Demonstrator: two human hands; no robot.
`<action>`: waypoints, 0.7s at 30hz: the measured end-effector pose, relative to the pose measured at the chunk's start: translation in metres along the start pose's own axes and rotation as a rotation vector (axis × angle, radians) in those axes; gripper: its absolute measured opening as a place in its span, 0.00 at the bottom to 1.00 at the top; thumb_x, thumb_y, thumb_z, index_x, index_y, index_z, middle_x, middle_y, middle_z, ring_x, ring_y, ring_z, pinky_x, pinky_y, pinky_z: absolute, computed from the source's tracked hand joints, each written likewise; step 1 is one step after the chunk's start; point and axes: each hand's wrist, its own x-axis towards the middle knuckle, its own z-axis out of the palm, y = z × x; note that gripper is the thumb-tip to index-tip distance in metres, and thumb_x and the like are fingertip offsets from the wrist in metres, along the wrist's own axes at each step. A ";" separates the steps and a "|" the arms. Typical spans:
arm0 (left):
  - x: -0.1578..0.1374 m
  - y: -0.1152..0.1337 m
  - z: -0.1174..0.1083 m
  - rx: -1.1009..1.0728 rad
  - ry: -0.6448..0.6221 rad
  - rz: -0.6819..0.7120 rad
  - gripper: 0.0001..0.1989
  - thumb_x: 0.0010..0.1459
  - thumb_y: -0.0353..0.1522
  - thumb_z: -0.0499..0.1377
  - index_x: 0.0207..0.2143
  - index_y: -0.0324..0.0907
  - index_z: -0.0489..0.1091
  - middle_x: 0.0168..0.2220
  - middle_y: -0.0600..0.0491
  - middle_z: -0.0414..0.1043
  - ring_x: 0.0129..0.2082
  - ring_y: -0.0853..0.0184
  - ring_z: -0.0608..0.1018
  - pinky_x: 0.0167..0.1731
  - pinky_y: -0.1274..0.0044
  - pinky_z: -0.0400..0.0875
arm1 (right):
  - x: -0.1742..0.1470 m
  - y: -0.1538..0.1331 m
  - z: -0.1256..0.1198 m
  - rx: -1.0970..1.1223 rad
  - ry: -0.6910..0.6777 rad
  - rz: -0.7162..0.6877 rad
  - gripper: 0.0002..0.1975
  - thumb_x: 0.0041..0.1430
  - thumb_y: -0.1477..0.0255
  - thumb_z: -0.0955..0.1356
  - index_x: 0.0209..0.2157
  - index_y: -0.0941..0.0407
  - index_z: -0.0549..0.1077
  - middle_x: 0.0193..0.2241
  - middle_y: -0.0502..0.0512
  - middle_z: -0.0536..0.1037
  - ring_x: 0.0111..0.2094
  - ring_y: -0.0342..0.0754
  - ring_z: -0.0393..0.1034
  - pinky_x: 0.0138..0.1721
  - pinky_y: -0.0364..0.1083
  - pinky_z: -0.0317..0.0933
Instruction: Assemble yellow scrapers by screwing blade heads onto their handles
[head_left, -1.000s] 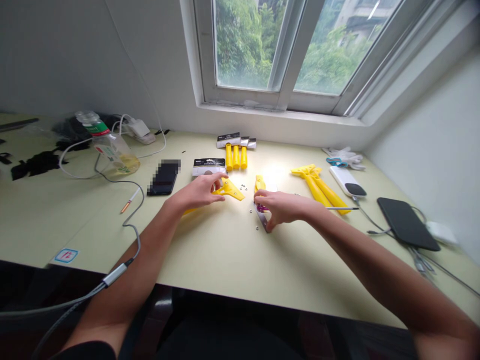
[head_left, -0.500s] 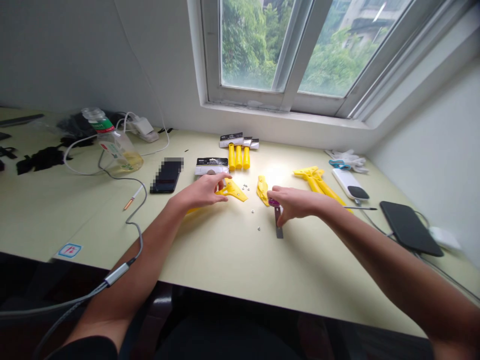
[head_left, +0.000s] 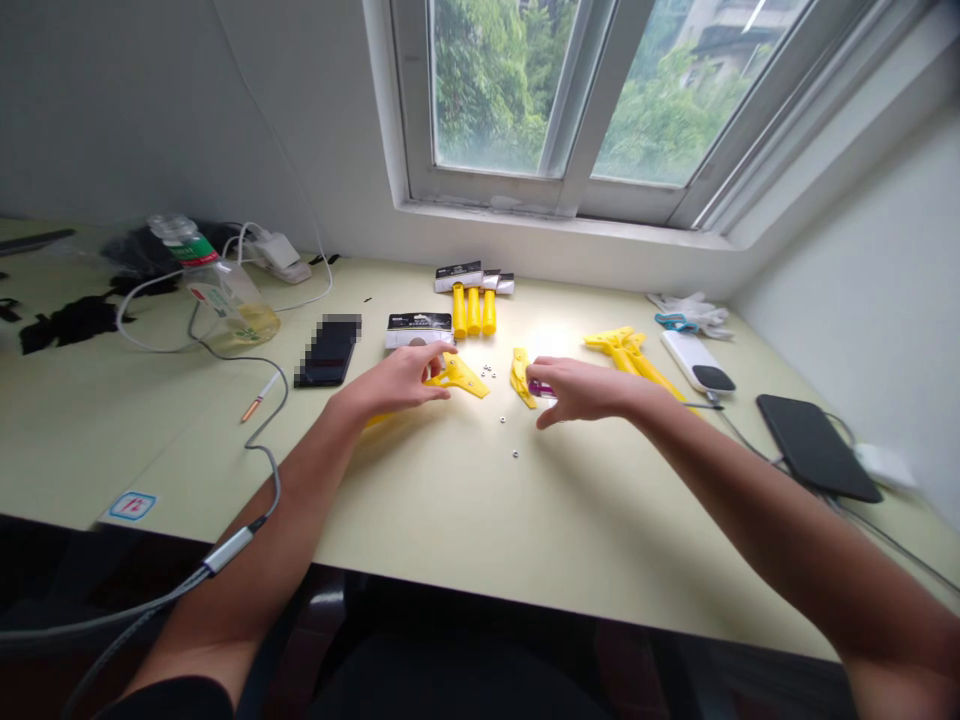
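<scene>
My left hand (head_left: 401, 380) is closed round a yellow plastic scraper (head_left: 463, 376) whose flat triangular head points right; its handle runs back under the palm. In my right hand (head_left: 581, 388) is a screwdriver with a purple handle (head_left: 541, 388); its thin shaft (head_left: 699, 405) pokes out beyond the wrist. The thumb and fingertips point down at the table, and whether they also pinch something is hidden. Just left of that hand lies a loose yellow head plate (head_left: 521, 378). Several small metal nuts (head_left: 502, 420) are scattered between the hands.
Yellow scrapers (head_left: 619, 350) lie to the right, with a white power bank (head_left: 697, 360), gloves (head_left: 690, 315) and a black phone (head_left: 817, 445) beyond. Packaged yellow handles (head_left: 474, 310) are at the back. Leftward are another phone (head_left: 328, 350), a bottle (head_left: 225, 295) and a cable (head_left: 274, 450).
The dark metal strip seen under my right fingers has gone from sight, and that hand has lifted slightly and turned. My left hand stays on the scraper. The view has shifted a little.
</scene>
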 end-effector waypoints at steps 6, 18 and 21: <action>0.001 0.000 -0.001 0.013 0.013 -0.013 0.29 0.53 0.38 0.64 0.58 0.45 0.63 0.35 0.52 0.70 0.35 0.65 0.74 0.37 0.73 0.69 | 0.011 -0.034 0.020 -0.003 -0.115 -0.027 0.28 0.44 0.47 0.72 0.38 0.54 0.68 0.37 0.55 0.73 0.33 0.49 0.67 0.27 0.43 0.55; 0.001 -0.004 0.000 0.003 0.008 -0.001 0.29 0.54 0.39 0.63 0.57 0.45 0.63 0.35 0.52 0.70 0.34 0.65 0.74 0.37 0.72 0.69 | 0.061 -0.019 0.001 -0.125 -0.046 0.146 0.34 0.40 0.44 0.72 0.43 0.54 0.72 0.42 0.60 0.76 0.36 0.53 0.71 0.26 0.44 0.55; 0.000 -0.003 -0.001 0.013 0.005 0.014 0.29 0.54 0.39 0.63 0.58 0.45 0.63 0.36 0.52 0.70 0.34 0.65 0.74 0.37 0.73 0.68 | 0.073 -0.015 -0.006 -0.153 -0.029 0.173 0.33 0.41 0.45 0.72 0.43 0.54 0.73 0.41 0.61 0.76 0.37 0.54 0.71 0.27 0.44 0.56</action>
